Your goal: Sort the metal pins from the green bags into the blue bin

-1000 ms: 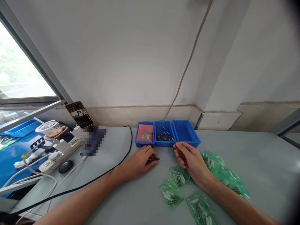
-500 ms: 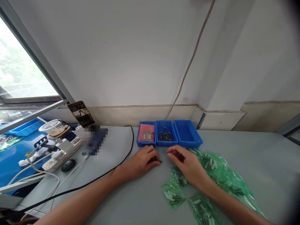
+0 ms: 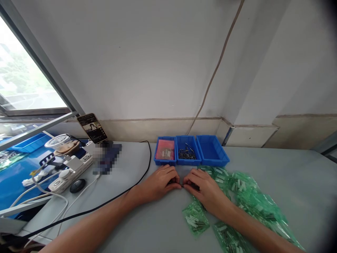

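My left hand [image 3: 165,182] is closed, thumb and fingers pinching a thin dark metal screw [image 3: 181,185] whose end shows at the fingertips. Opposite it, my right hand [image 3: 206,189] is closed too, its thumb and forefinger meeting at that same end; the fingers hide most of it. Just behind both hands stand three blue bins. The middle bin [image 3: 188,162] holds many loose metal screws [image 3: 186,153]. In the left bin [image 3: 165,162] lies a pink bag [image 3: 163,146] with small pale pieces. Nothing shows in the right bin [image 3: 212,149].
Green plastic bags [image 3: 252,196] with metal and white parts spread under and beyond my right arm; a small one [image 3: 195,218] lies in front. A black cable [image 3: 113,200] crosses under my left forearm. Farther left are a power strip [image 3: 71,172] and a propped phone [image 3: 92,128].
My right hand has moved left and down, and its fingertips have closed on the screw's end at my left hand. My left hand has barely moved.
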Tool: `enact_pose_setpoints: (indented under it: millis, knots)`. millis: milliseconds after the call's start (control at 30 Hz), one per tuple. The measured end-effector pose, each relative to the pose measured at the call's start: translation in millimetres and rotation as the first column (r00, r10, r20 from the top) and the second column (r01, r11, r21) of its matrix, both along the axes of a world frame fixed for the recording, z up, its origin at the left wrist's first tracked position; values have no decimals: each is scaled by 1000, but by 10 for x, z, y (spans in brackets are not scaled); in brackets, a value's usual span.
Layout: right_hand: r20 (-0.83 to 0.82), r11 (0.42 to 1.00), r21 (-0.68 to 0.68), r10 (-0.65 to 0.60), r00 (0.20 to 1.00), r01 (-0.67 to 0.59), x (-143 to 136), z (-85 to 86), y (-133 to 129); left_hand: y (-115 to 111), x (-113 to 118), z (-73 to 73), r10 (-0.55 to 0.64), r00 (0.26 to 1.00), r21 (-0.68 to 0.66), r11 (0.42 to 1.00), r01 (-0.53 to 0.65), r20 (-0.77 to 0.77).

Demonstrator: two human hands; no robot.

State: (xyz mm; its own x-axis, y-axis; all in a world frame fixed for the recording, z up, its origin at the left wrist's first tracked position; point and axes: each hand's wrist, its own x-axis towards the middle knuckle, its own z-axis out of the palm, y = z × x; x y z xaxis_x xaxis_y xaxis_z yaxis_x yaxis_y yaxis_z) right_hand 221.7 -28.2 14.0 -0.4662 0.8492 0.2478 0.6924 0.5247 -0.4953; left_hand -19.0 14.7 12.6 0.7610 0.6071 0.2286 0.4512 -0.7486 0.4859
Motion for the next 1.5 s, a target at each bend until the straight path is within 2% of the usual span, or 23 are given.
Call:
enact_pose_setpoints:
  millis: [400, 800, 1100, 1367, 1500]
  knots:
    - [20, 998, 56, 20, 1000, -21, -2, -40, -12, -4, 10, 17, -24, 1000, 1, 1000, 24, -3]
    - [96, 999, 37, 6, 995, -10, -18, -5, -26, -19, 4, 42, -22, 1000, 11, 1000, 22, -22]
    - [147, 989, 124, -96, 985, 78, 18, -18, -21, -23, 6, 12, 21, 1000, -2, 1000, -21, -8]
    - [134, 997, 71, -5, 991, -5, 9, 48, -47, -28, 0, 17, 27, 1000, -13, 1000, -27, -16]
    - [162, 998, 57, -49, 986, 40, -7, 57, -39, -27, 3, 18, 24, 1000, -11, 1000, -24, -15]
